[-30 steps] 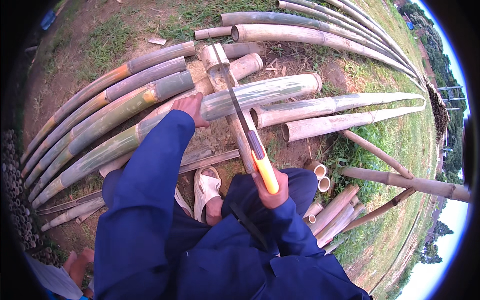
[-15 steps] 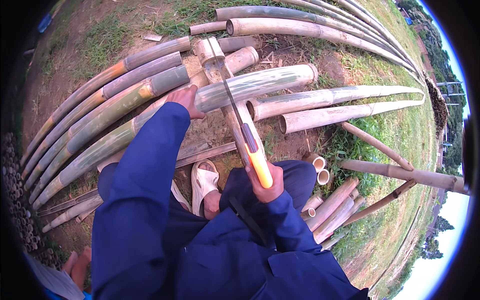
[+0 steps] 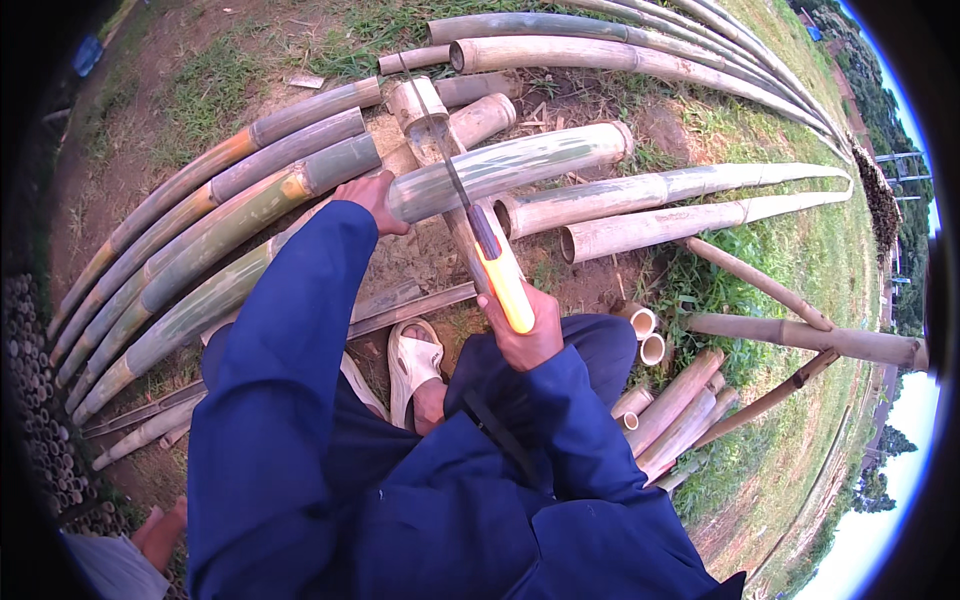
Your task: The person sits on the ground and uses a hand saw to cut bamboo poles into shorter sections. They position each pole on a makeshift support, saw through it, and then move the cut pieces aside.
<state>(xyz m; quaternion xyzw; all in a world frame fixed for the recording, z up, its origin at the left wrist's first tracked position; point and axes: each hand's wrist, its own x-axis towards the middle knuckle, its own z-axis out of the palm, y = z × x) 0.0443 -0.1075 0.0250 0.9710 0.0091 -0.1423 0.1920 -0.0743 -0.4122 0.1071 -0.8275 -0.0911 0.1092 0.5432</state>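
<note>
My right hand (image 3: 534, 338) is closed round the yellow-orange handle of a hand saw (image 3: 507, 290). The saw's long narrow blade lies across a thick, green-streaked bamboo pole (image 3: 530, 162) and points away from me. Just left of the blade, my left hand (image 3: 370, 200) grips the same pole, with its fingers partly hidden. Under the pole runs a pale bamboo support (image 3: 455, 235), with a short upright bamboo piece (image 3: 412, 104) at its far end. Whether the blade has cut into the pole, I cannot tell.
Several bamboo poles (image 3: 215, 190) lie at the left, and more (image 3: 600, 58) at the far right. Short cut bamboo pieces (image 3: 672, 408) are piled beside my right knee. A bamboo frame (image 3: 800, 335) stands at the right. Another person's arm (image 3: 160, 545) shows at the lower left.
My right hand and the saw have moved away from me, so the blade reaches further past the pole. My left hand keeps its place on the bamboo.
</note>
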